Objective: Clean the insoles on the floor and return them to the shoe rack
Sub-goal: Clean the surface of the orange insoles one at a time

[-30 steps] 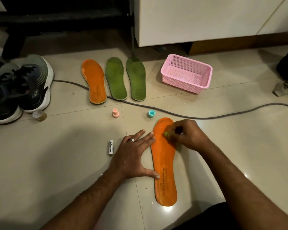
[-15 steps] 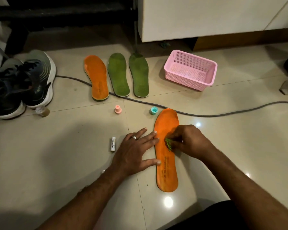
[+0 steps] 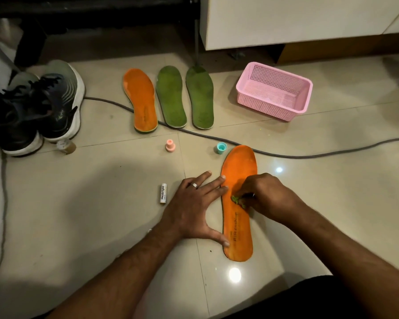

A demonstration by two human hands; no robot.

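On the floor tile, near centre: orange insole (image 3: pixel 238 203) lies flat, long axis running away from the person, toe far, heel near. Left hand (image 3: pixel 194 210), fingers spread straight, presses its left edge, likely to stop sliding. Right hand (image 3: pixel 265 196) pinches a small green scrubber (image 3: pixel 236 200) on mid-insole
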